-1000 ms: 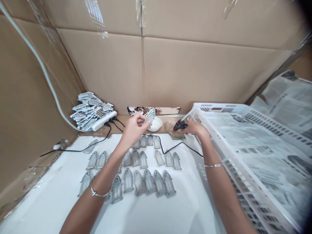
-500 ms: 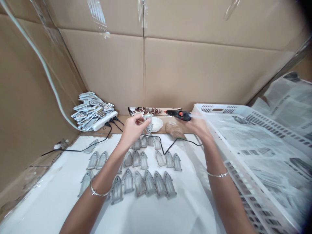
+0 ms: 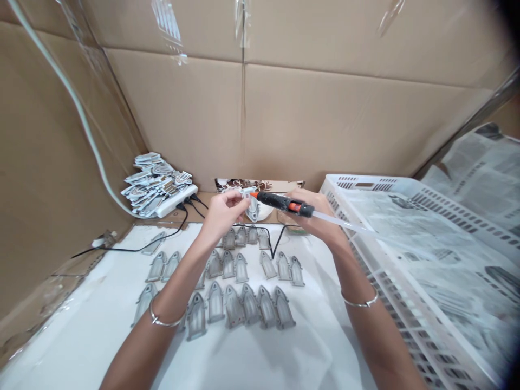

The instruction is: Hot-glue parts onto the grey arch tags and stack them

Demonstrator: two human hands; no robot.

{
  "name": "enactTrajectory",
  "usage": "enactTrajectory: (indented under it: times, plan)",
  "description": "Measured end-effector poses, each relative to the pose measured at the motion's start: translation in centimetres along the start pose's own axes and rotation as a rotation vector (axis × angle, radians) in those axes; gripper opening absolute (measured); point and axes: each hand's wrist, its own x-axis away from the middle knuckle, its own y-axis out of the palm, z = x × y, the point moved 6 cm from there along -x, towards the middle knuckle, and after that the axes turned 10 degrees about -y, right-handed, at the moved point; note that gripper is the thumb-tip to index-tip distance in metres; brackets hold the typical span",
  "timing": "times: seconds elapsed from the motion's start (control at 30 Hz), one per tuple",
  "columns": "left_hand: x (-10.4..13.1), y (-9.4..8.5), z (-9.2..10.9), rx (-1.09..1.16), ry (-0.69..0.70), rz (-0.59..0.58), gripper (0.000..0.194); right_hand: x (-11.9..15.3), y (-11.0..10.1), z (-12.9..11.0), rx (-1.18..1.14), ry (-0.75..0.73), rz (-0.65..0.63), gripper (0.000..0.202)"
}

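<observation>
Between thumb and fingers, my left hand (image 3: 226,210) pinches a small grey-white arched frame piece (image 3: 252,208), held up over a white dish (image 3: 265,211). My right hand (image 3: 314,214) grips a black hot glue gun (image 3: 280,202) with an orange tip. That tip is at the top of the frame piece; whether it touches cannot be made out. A clear glue stick (image 3: 341,222) juts from the gun's back end. Several similar grey arched pieces (image 3: 249,304) lie in rows on the white board below my hands.
A pile of arched pieces (image 3: 152,181) lies behind a white power strip (image 3: 176,201) at back left. A black cord (image 3: 280,241) crosses the board. On the right stands a white plastic crate (image 3: 368,227) lined with newspaper. Cardboard walls (image 3: 317,119) enclose the back and left.
My right hand has moved left with the glue gun, bringing its tip to the piece. My left hand has stayed nearly in place, still holding the piece.
</observation>
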Motion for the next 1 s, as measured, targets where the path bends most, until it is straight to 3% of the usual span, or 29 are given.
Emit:
enactTrajectory:
  times: [0.6, 1.0]
  plan:
    - [0.0, 0.2, 0.1, -0.013, 0.045, 0.005, 0.027, 0.2, 0.5, 0.1, 0.128, -0.131, 0.038, 0.017]
    - [0.0, 0.0, 0.0, -0.030, 0.062, 0.021, 0.026, 0.0, 0.5, -0.6, 0.117, -0.136, 0.072, 0.019]
